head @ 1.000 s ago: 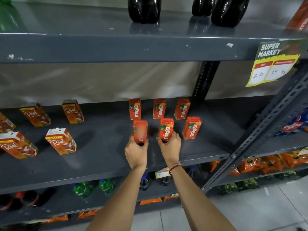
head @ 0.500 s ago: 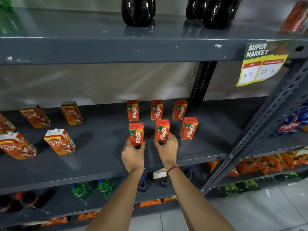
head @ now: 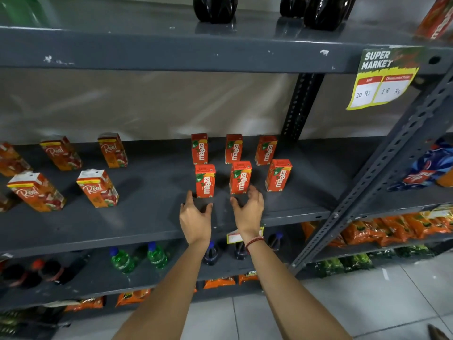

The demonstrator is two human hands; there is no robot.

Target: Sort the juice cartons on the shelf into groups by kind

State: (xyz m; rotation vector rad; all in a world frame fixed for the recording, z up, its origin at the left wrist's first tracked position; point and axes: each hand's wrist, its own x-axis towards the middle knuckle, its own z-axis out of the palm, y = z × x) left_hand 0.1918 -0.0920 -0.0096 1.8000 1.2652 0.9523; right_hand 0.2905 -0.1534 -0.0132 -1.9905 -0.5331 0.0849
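The shelf (head: 152,217) is grey painted metal, matt and dusty, its upper edge (head: 171,50) chipped to pale spots, and the slanted upright (head: 382,173) is perforated metal in the same paint. The Maaza cartons (head: 205,180) and Real cartons (head: 98,188) are printed card with a slight sheen, and the price tag (head: 384,78) is glossy paper. The dark bottles (head: 214,8) on top are shiny smooth plastic, the backing sheet (head: 147,104) looks like creased plastic film, and the floor (head: 367,303) is smooth pale tile.

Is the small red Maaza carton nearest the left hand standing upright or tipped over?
Upright. The small red Maaza carton stands on its base on the grey metal shelf, top flap up, clear of the left hand.
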